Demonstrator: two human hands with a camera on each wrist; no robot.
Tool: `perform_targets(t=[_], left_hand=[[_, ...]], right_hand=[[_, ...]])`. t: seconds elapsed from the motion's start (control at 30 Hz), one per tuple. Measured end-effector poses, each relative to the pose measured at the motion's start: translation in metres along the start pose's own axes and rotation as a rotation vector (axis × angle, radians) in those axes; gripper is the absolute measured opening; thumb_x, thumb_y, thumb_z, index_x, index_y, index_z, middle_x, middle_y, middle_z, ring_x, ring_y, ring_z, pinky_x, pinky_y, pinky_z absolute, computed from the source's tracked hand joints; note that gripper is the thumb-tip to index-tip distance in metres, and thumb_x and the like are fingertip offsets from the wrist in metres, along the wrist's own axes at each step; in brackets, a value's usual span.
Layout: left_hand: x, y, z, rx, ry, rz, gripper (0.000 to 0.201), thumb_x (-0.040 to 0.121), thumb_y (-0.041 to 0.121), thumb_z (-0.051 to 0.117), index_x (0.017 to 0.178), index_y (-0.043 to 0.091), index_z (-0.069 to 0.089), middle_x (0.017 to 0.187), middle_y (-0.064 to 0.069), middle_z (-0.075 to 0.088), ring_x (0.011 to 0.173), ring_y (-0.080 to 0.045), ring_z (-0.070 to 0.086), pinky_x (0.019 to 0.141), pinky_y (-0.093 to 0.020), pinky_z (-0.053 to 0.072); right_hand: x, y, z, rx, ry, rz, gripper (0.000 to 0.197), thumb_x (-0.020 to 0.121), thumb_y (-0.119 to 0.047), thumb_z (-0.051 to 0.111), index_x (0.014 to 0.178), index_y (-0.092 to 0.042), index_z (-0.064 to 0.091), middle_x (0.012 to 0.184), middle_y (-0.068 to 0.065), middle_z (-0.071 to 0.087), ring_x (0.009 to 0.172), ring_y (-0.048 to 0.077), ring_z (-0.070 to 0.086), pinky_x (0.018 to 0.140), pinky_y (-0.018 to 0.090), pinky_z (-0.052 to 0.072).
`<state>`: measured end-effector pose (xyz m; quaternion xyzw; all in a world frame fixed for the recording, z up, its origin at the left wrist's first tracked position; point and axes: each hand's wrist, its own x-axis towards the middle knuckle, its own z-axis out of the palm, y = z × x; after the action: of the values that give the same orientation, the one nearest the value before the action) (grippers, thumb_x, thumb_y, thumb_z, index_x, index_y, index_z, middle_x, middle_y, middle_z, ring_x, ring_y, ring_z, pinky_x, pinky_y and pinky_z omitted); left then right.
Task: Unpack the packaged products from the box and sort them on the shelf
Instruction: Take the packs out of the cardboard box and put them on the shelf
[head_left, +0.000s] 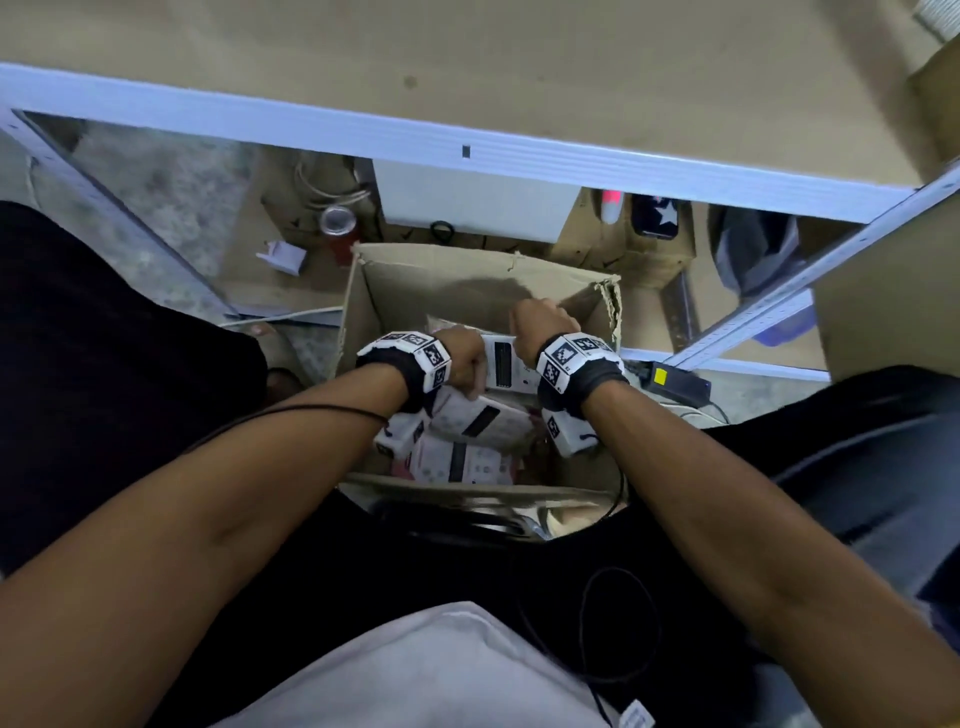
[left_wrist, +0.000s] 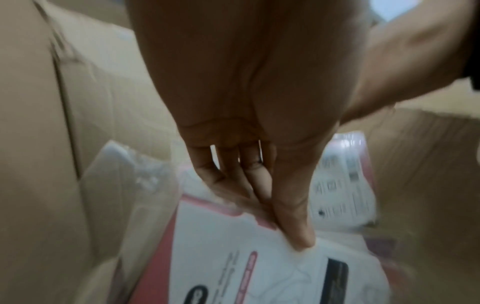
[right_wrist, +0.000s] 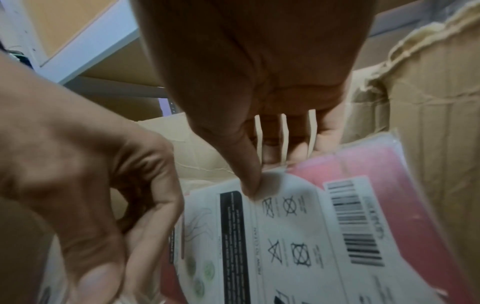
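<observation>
- Packet held upright inside the box, white and pink, plastic-wrapped, with barcode and wash symbols on the face shown to the right wrist camera.
- Right hand pinching the packet's top edge: thumb on the printed face, other fingers behind it.
- Left hand just left of the packet in the head view, fingers curled; pinching a second packet at its top edge, thumb on the white face, fingers behind.
- Second packet lying tilted, white with a pink border and a black bar, wrapped in clear plastic.
- More packets of the same kind piled loosely in the near half of the box, overlapping at mixed angles.
- Box open at the top, brown cardboard, right far corner torn and ragged; standing on the floor between the person's knees.
- Both wrists wearing white bands with black square markers; thin black cable running along the left forearm.
- Shelf far of the box, tan board with a pale blue-white front rail.
- Under the shelf: a red can at far left, a white carton in the middle, a dark item with a white star at far right.
- Black adapter with a yellow label on the floor right of the box.
</observation>
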<state>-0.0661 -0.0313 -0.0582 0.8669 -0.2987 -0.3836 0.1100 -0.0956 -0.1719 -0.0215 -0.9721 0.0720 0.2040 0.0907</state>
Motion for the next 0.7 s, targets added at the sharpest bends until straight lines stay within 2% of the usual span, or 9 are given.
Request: perform_targets(t=[0.1,0.17,0.23,0.3,0.33,0.4,0.53,0.63,0.7], left_hand=[[-0.016,0.0,-0.021,0.011,0.027,0.018,0.014,0.075,0.011,0.08,0.086,0.02,0.082,0.089,0.008,0.079,0.086,-0.006,0.069,0.082,-0.022,0.054],[-0.029,0.0,-0.039,0.009,0.067,0.047,0.014,0.074,0.009,0.079,0.08,0.021,0.083,0.074,0.021,0.075,0.068,0.008,0.065,0.067,-0.015,0.053],[-0.043,0.003,-0.057,-0.001,0.101,0.063,0.013,0.073,0.013,0.08,0.073,0.025,0.081,0.071,0.012,0.076,0.063,-0.001,0.062,0.058,-0.017,0.047],[-0.057,0.007,-0.077,-0.005,0.116,0.065,0.015,0.074,0.014,0.08,0.07,0.028,0.079,0.083,-0.008,0.078,0.069,-0.016,0.059,0.063,-0.026,0.045],[-0.064,0.009,-0.086,0.001,0.124,0.071,0.016,0.075,0.014,0.079,0.071,0.029,0.078,0.087,-0.012,0.078,0.071,-0.019,0.059,0.064,-0.028,0.045],[-0.078,0.015,-0.103,0.003,0.144,0.086,0.013,0.078,0.013,0.079,0.077,0.026,0.079,0.091,-0.01,0.078,0.074,-0.016,0.06,0.065,-0.026,0.046],[-0.109,0.023,-0.132,0.03,0.207,0.11,0.009,0.081,0.014,0.079,0.087,0.02,0.081,0.084,0.003,0.076,0.067,-0.001,0.059,0.056,-0.007,0.044],[-0.132,0.029,-0.154,0.036,0.254,0.103,0.009,0.081,0.021,0.08,0.089,0.026,0.08,0.082,0.01,0.074,0.073,-0.002,0.061,0.069,-0.014,0.047],[-0.144,0.032,-0.171,0.0,0.276,0.106,0.01,0.082,0.022,0.08,0.092,0.023,0.079,0.091,0.005,0.076,0.082,-0.006,0.063,0.082,-0.022,0.049]], right_hand=[[-0.008,-0.003,-0.011,-0.014,0.04,-0.023,0.027,0.089,-0.009,0.058,0.115,-0.011,0.064,0.122,0.017,0.06,0.113,0.039,0.059,0.095,0.046,0.05],[-0.015,-0.003,-0.023,-0.011,0.073,-0.05,0.026,0.088,-0.01,0.059,0.114,-0.012,0.063,0.122,0.016,0.06,0.113,0.037,0.06,0.095,0.045,0.051],[-0.023,-0.005,-0.036,-0.011,0.116,-0.088,0.021,0.088,-0.009,0.059,0.107,-0.013,0.064,0.119,0.015,0.063,0.11,0.035,0.062,0.092,0.043,0.054],[-0.032,-0.008,-0.051,-0.007,0.156,-0.11,0.017,0.086,-0.009,0.06,0.102,-0.015,0.066,0.115,0.015,0.065,0.105,0.035,0.064,0.089,0.042,0.055],[-0.037,-0.009,-0.058,-0.002,0.172,-0.112,0.018,0.086,-0.009,0.06,0.101,-0.016,0.066,0.113,0.015,0.064,0.102,0.035,0.065,0.088,0.042,0.056],[-0.046,-0.01,-0.075,0.012,0.202,-0.126,0.018,0.084,-0.008,0.06,0.096,-0.02,0.065,0.108,0.013,0.064,0.096,0.035,0.065,0.085,0.039,0.056],[-0.061,-0.013,-0.111,-0.02,0.24,-0.195,0.015,0.082,-0.008,0.062,0.082,-0.023,0.062,0.1,0.006,0.069,0.095,0.027,0.064,0.078,0.032,0.053],[-0.073,-0.014,-0.138,-0.01,0.281,-0.205,0.012,0.082,-0.01,0.063,0.085,-0.021,0.064,0.1,0.003,0.07,0.095,0.025,0.064,0.079,0.031,0.053],[-0.08,-0.013,-0.155,0.005,0.305,-0.212,0.011,0.083,-0.011,0.065,0.091,-0.018,0.067,0.102,0.004,0.07,0.097,0.025,0.065,0.084,0.032,0.054]])
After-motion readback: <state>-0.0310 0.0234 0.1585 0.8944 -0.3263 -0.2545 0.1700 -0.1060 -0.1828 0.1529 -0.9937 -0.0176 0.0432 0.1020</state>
